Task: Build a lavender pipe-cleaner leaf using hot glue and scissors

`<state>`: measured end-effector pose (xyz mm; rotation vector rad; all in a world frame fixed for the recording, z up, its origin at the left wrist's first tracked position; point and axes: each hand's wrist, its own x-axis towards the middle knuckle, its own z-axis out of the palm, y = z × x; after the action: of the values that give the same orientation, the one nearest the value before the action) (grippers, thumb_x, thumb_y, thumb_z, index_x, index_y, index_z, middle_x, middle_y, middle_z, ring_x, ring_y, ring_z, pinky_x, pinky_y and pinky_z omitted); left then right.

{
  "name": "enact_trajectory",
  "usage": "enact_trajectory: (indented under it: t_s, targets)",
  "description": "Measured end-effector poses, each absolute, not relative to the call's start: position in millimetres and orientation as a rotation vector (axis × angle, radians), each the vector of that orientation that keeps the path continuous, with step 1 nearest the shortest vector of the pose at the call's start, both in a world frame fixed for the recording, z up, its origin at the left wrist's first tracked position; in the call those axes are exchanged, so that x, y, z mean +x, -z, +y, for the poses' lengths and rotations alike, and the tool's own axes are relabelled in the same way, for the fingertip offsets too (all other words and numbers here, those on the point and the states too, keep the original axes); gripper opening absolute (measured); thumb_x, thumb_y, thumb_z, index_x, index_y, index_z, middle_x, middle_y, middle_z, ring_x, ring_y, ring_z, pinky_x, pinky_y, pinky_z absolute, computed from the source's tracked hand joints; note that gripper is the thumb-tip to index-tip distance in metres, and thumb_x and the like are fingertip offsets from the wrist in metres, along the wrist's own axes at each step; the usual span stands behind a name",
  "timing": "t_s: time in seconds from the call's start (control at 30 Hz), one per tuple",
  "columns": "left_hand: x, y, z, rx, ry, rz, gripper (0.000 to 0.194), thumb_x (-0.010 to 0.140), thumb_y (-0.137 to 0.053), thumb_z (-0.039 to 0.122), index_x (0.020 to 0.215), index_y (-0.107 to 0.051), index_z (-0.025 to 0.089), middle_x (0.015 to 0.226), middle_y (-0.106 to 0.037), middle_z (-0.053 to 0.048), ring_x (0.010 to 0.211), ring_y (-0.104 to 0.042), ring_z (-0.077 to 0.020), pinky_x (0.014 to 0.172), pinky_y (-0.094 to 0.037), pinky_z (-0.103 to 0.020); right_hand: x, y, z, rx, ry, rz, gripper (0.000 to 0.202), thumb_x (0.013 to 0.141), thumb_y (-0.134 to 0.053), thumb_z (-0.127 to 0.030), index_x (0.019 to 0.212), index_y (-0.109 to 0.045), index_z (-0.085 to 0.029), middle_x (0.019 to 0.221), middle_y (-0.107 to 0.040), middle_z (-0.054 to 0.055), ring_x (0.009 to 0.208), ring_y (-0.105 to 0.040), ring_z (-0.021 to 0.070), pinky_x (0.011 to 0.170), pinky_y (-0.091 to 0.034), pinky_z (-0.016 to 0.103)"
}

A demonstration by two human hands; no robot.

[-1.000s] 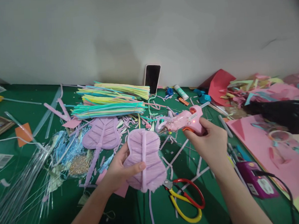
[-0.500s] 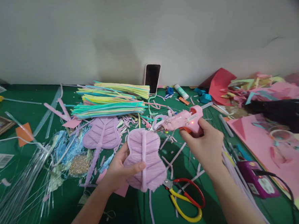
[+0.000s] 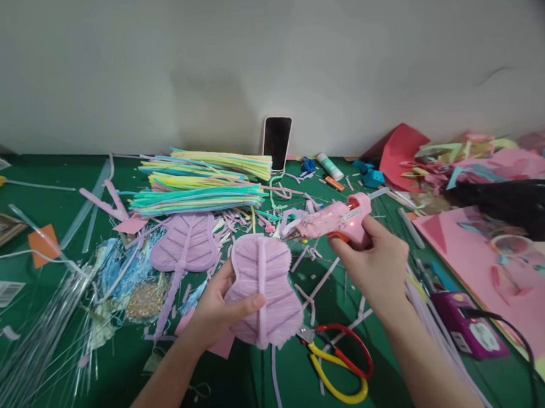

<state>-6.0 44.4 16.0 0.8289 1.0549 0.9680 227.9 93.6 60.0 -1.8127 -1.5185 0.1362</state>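
My left hand (image 3: 223, 308) grips a lilac leaf-shaped panel (image 3: 278, 290) made of pipe cleaners, thumb across its raised centre rib and fingers behind it. In my right hand (image 3: 375, 256) is a pink glue gun (image 3: 331, 220) with a small lit orange light, its nozzle pointing left just above the panel's upper right edge. A clear glue stick juts from the gun's back. A lilac pipe cleaner loop lies around the nozzle's end; whether it touches cannot be made out. Behind my left hand, a second lilac leaf shape (image 3: 187, 243) with a wrapped stem lies on the table.
Red-and-yellow-handled scissors (image 3: 344, 363) lie below the panel. Bundles of pipe cleaners (image 3: 202, 190) and a phone (image 3: 278, 142) are at the back. Thin wires (image 3: 37, 360) spread at left. A purple box (image 3: 469, 326) with a black cable and pink paper (image 3: 529, 317) are at right.
Almost nothing differs. The glue gun and my right hand have shifted very slightly; the leaf-shaped panel stays in place in my left hand.
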Motion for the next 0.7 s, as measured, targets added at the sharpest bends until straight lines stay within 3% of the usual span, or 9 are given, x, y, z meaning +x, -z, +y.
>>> enact_trajectory:
  t_s: [0.7]
  targets:
    - [-4.1,-20.9,45.7,0.846,-0.979,1.096,0.084,0.06,-0.087,0.038,0.136,-0.056,0.021,0.125,-0.069,-0.013,0.118,-0.062,-0.0326,0.095,-0.052,-0.034,234.2,-54.7,87.7,-1.839,-0.13,-1.489,0.038,0.064,-0.064,-0.035,0.054,-0.029,-0.024,0.045,-0.027,-0.01,0.046,-0.025,0.0081,0.047,-0.023,0.024]
